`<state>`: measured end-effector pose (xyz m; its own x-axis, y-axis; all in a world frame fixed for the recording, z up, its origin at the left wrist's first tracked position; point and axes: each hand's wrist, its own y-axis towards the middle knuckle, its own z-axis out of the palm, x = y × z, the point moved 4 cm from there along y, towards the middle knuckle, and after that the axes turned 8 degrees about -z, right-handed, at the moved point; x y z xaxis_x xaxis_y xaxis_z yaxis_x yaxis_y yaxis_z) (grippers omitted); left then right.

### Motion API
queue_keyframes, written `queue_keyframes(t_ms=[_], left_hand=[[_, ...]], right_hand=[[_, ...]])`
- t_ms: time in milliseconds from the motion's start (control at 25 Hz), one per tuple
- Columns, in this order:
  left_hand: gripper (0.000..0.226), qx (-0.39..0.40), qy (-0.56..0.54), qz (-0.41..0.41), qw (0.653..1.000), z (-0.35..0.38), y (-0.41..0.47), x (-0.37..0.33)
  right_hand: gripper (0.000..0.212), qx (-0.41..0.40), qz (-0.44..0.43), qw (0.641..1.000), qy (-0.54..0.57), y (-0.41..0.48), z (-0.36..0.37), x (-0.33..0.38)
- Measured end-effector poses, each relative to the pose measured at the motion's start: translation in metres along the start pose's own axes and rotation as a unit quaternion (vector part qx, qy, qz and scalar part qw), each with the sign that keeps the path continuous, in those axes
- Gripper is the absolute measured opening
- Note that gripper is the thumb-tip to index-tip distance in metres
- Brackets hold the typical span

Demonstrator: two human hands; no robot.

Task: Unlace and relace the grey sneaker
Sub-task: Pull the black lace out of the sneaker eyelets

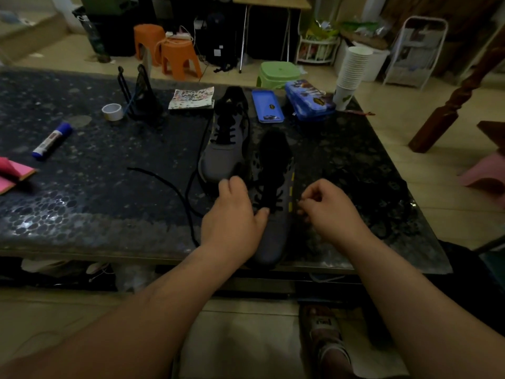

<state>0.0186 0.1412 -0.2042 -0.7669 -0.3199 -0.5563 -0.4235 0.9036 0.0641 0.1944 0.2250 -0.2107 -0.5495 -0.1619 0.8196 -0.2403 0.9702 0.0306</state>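
Note:
Two grey sneakers lie on the dark speckled table (82, 187). The near grey sneaker (276, 233) points its toe at me, and its black laces (266, 201) are partly threaded. My left hand (235, 212) grips its left side, thumb resting on the lacing. My right hand (328, 209) is beside the shoe's right edge, and its fingertips pinch what looks like a dark lace end. A loose black lace (169, 184) trails across the table to the left. The second sneaker (224, 157) sits just behind, still laced.
A glue stick (52, 142), a tape roll (112, 112) and pink notes (13, 173) lie at the left. A black stand (142, 102), a sticker sheet (191, 98), a blue tin (310, 102) with its lid (267, 106), and stacked paper cups (352, 69) line the far edge.

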Motion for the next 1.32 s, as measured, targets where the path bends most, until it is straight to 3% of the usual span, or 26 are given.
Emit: queue_keyframes(t_ms=[40,120,240,320,400,600,800,920,1040,1200,1320], left_hand=[[0.038,-0.053,0.008,0.050,0.997,-0.006,-0.003,-0.008],[0.029,-0.087,0.048,0.136,0.986,-0.011,-0.004,-0.021],[0.021,-0.039,0.095,0.141,0.985,-0.005,0.012,-0.022],[0.012,-0.007,0.067,0.138,0.988,-0.001,0.018,-0.018],[0.008,0.020,0.026,0.139,0.990,-0.001,0.022,-0.012],[0.008,0.064,-0.029,0.137,0.988,-0.003,0.032,-0.006],[0.005,0.041,-0.018,0.130,0.990,-0.008,0.034,-0.014],[0.023,0.008,0.057,0.168,0.984,-0.006,0.037,-0.024],[0.027,0.051,0.067,0.151,0.985,0.000,0.052,-0.030],[0.007,0.124,-0.002,0.098,0.987,0.007,0.068,-0.026],[0.010,0.167,-0.084,0.071,0.980,0.009,0.068,-0.027]], right_hand=[[0.008,-0.005,0.002,1.000,-0.008,0.000,-0.001,-0.002],[0.009,-0.012,-0.043,0.999,-0.020,0.000,0.000,0.006],[0.035,-0.020,-0.162,0.986,-0.033,0.014,0.002,0.032],[0.029,0.002,-0.210,0.975,-0.079,0.028,0.004,0.040],[0.008,0.005,-0.196,0.977,-0.090,0.035,-0.001,0.039],[0.012,-0.005,-0.093,0.995,0.042,0.042,-0.005,0.021],[0.022,0.007,0.001,0.963,0.269,0.042,-0.003,0.015],[0.013,0.014,-0.007,0.968,0.251,0.039,-0.004,0.019],[0.009,0.018,-0.024,0.973,0.228,0.039,-0.005,0.021],[0.034,0.048,-0.014,0.971,0.232,0.036,-0.005,0.022],[0.046,0.076,0.004,0.964,0.256,0.036,-0.006,0.019]])
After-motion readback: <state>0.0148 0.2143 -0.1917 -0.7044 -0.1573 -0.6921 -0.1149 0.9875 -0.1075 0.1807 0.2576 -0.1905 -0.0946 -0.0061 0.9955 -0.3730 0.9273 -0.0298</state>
